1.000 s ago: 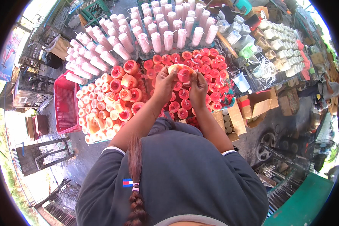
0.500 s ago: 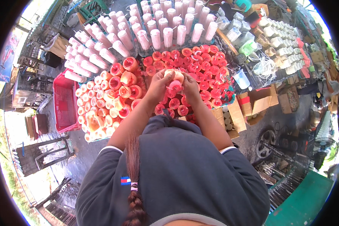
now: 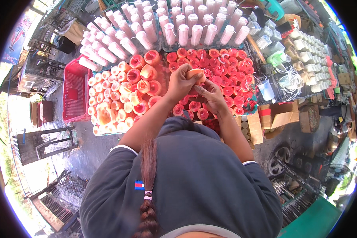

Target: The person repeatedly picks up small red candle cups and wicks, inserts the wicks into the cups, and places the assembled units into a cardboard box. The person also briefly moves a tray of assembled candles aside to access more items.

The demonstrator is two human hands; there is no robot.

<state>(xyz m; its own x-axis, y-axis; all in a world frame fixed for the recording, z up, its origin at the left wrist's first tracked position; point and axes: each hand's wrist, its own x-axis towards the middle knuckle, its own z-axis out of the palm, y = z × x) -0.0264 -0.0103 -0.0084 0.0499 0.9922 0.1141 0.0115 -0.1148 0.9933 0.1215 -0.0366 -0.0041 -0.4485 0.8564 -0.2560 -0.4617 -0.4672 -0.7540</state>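
Observation:
Over the tray of red candles, my left hand (image 3: 181, 82) is closed round a rounded peach-orange candle cup (image 3: 196, 74), thumb along its side. Just below and to the right, my right hand (image 3: 212, 96) has its fingers bent in under the same cup; its fingertips are partly hidden, and I cannot tell whether they pinch a part of it. Beneath both hands stand rows of short red candles (image 3: 230, 81), many with white wicks. To the left stand larger hollow orange-red cups (image 3: 148, 72) and many smaller peach ones (image 3: 103, 97).
Tall pale pink candles (image 3: 196, 33) stand in rows at the far side. A red plastic basket (image 3: 76, 93) is on the left. To the right are a bundle of white string (image 3: 290, 81), a clear measuring cup (image 3: 266, 91), white moulded pieces (image 3: 311, 59) and open cardboard boxes (image 3: 279, 119).
Both hands shifted slightly right in view with the peach cup, which is now tilted. The red candle seen just under it between the hands no longer shows there. The whole view turned slightly.

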